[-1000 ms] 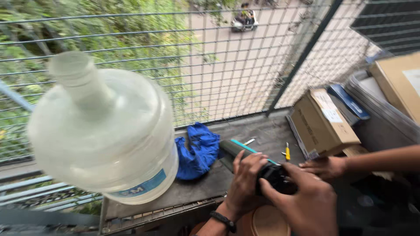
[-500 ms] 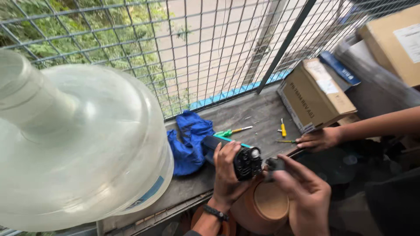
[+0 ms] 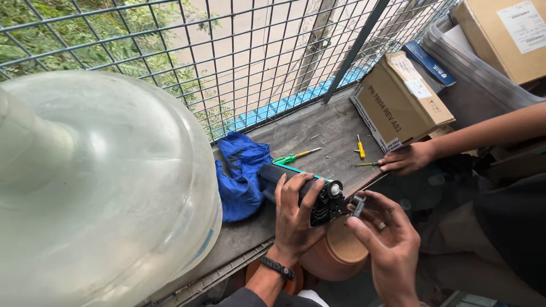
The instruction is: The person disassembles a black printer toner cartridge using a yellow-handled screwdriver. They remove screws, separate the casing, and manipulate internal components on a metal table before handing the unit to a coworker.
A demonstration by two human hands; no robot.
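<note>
We are gripping the black toner cartridge in our left hand, fingers wrapped over its gear end, which overhangs the front edge of the counter, while our right hand is pinching a small grey part just beside that end, apart from the cartridge. We are judging the work as mid-way: the part is off, the body otherwise whole. Beyond are lying a blue cloth, a green screwdriver, a yellow screwdriver and another person's hand.
</note>
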